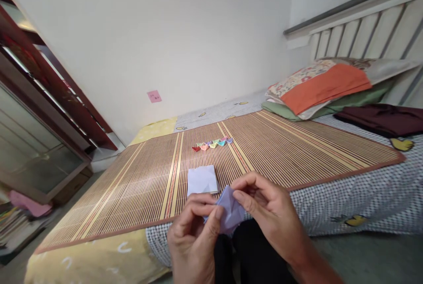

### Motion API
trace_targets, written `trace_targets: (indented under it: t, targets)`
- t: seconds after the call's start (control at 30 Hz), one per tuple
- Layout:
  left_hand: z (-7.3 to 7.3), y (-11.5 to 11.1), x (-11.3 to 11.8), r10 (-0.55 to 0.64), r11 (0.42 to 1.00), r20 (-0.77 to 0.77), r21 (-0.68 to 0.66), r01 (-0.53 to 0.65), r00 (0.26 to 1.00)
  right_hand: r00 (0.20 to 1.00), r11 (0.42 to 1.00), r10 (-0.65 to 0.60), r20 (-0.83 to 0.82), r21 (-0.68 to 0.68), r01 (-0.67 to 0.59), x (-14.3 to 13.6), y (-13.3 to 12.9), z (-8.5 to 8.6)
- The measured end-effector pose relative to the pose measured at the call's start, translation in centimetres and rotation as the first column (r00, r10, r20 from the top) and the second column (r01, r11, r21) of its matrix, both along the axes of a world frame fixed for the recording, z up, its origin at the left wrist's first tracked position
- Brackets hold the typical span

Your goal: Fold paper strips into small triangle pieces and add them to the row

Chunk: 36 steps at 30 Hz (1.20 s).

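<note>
I pinch a folded purple paper (230,213) in both hands above my lap, at the near edge of a bed (337,209). My left hand (194,233) has its grip pressed together, thumb over fingers, on the left side of the sheet; my right hand (269,209) pinches its upper right corner between thumb and forefinger. The folds' exact shape is hard to make out behind my fingers. Just beyond my left hand, a stack of pale square paper (201,180) lies on a striped mat (142,182); farther back sits a row of small colored paper pieces (213,143).
</note>
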<state>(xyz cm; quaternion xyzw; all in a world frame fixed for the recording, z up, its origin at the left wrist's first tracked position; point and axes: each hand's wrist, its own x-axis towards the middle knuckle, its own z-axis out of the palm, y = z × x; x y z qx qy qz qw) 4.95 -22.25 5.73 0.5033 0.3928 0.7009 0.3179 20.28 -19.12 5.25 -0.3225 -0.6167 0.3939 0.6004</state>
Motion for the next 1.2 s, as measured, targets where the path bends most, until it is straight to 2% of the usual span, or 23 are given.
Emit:
trace_targets:
  t: [0.13,0.33,0.57,0.8,1.0,1.2]
  targets:
    - [-0.2,0.2,-0.2,0.001,0.999,0.058,-0.045,0.001,0.998,1.0,1.0,-0.01,0.018,0.015,0.01,0.0,-0.2,-0.1]
    - [-0.2,0.3,-0.1,0.036,0.999,0.077,-0.037,-0.033,0.996,0.997,0.993,-0.065,0.031,0.097,0.061,-0.2,-0.3,0.1]
    - [-0.5,0.1,-0.1,0.076,0.997,0.127,-0.021,-0.074,0.989,0.999,1.0,0.02,0.027,-0.012,-0.019,0.3,-0.3,0.3]
    - [-0.4,0.2,0.1,0.053,0.998,0.072,0.033,-0.055,0.996,0.998,0.998,0.058,0.039,-0.015,-0.058,-0.1,-0.4,0.5]
    - [-0.4,0.2,0.2,0.056,0.996,-0.017,0.076,-0.055,0.998,0.999,0.999,-0.001,0.047,0.039,-0.001,-0.2,-0.4,0.9]
    - [-0.3,0.1,0.8,0.082,0.993,-0.004,0.087,-0.081,0.997,0.998,0.999,-0.003,0.057,0.051,0.0,-0.6,-0.7,1.7]
